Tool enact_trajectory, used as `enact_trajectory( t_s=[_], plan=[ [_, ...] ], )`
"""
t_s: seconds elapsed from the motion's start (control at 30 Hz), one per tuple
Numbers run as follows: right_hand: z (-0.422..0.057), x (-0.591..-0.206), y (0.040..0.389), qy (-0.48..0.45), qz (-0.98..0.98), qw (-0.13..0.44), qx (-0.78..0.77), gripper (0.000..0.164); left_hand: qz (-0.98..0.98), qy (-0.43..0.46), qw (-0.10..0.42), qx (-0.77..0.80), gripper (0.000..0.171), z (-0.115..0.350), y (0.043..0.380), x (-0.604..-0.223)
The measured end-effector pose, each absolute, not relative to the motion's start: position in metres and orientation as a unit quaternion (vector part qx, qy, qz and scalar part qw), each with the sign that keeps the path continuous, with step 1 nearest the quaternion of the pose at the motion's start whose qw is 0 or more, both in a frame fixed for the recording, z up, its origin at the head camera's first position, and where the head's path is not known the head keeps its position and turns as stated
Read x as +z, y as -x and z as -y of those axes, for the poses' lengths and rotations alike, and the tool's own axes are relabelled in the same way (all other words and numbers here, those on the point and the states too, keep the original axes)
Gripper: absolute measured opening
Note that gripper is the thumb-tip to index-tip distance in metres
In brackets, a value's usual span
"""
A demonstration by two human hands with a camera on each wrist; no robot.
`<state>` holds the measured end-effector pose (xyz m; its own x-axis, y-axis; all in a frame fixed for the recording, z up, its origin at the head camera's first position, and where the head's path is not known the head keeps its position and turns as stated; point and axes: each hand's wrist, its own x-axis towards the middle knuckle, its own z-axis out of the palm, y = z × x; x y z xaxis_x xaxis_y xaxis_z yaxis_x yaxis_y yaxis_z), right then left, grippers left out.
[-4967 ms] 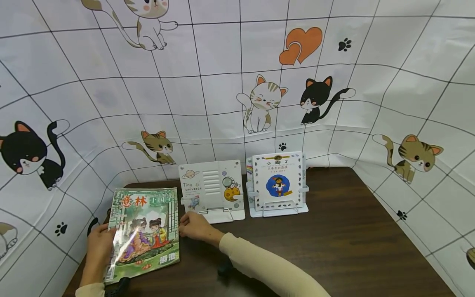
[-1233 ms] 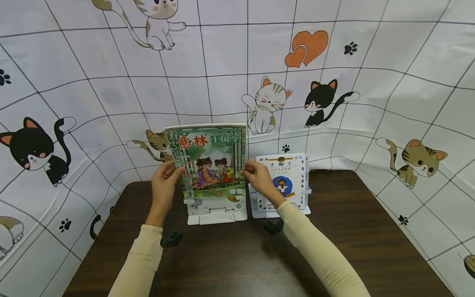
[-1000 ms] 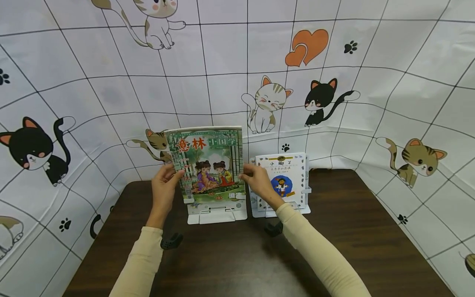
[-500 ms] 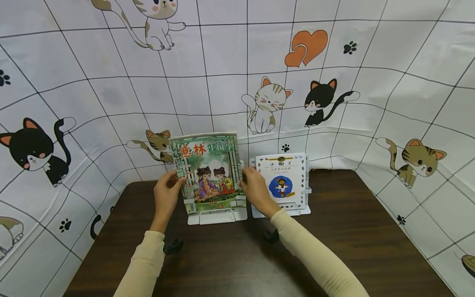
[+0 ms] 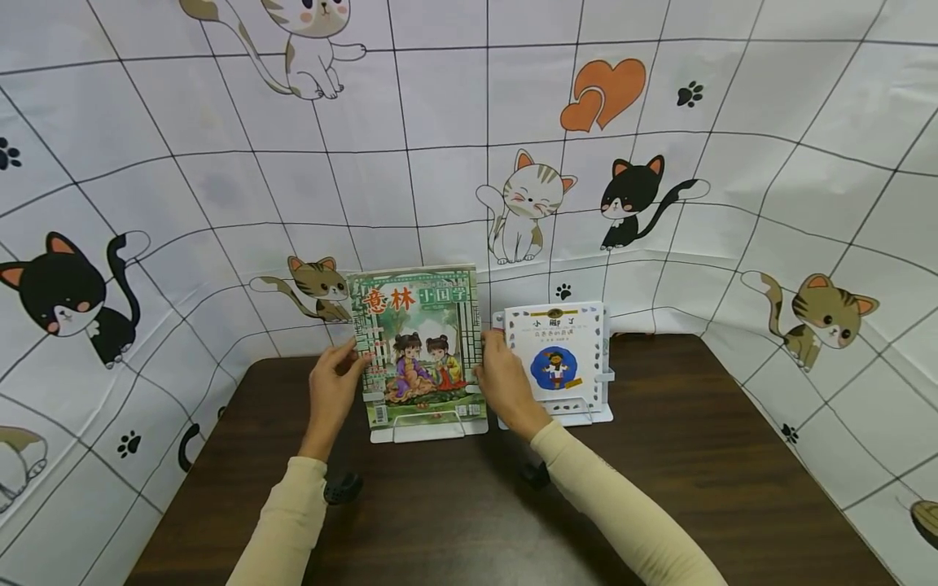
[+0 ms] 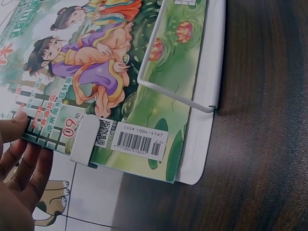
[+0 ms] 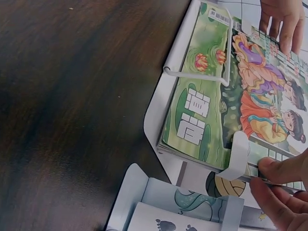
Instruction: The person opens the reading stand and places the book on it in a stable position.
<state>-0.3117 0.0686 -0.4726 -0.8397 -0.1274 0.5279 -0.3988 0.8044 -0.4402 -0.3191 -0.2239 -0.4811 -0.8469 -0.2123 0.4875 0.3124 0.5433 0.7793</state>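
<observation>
A green illustrated magazine leans upright on a white book stand. Its lower edge sits behind the stand's front wire loop. White side clips, the left one and the right one, overlap the cover near its lower corners. My left hand pinches the left edge, thumb on the cover and fingers behind it. On the opposite edge, my right hand pinches between thumb and index finger, just above the right clip. Most of the stand's back panel is hidden behind the magazine.
Close on the right, a second stand carries a white book, partly covered by my right hand. Both stand on a dark wooden table. Behind rises a white gridded sheet with cartoon cats.
The magazine went from lying at the table's left to the left stand, then slid down behind the wire loop and straightened. Both hands moved with it and lowered slightly; the side clips now overlap the cover.
</observation>
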Motion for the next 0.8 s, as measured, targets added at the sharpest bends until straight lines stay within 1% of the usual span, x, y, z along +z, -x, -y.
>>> enact_trajectory(
  t_s=[0.17, 0.33, 0.5, 0.67, 0.8],
  plan=[
    [-0.068, -0.475, 0.311, -0.139, 0.921, 0.242, 0.271, 0.062, 0.850, 0.036, 0.254, -0.461, 0.051, 0.224, 0.318, -0.482],
    [-0.068, -0.478, 0.312, -0.132, 0.928, 0.234, 0.260, 0.063, 0.852, 0.029, 0.243, -0.463, 0.051, 0.224, 0.318, -0.483],
    [-0.068, -0.477, 0.312, -0.135, 0.929, 0.227, 0.257, 0.063, 0.851, 0.018, 0.239, -0.467, 0.048, 0.224, 0.317, -0.482],
    [-0.073, -0.469, 0.310, -0.140, 0.927, 0.232, 0.258, 0.055, 0.851, 0.006, 0.242, -0.466, 0.043, 0.223, 0.313, -0.480],
    [-0.082, -0.458, 0.304, -0.150, 0.922, 0.241, 0.264, 0.046, 0.845, 0.003, 0.261, -0.466, 0.032, 0.220, 0.303, -0.474]
  ],
)
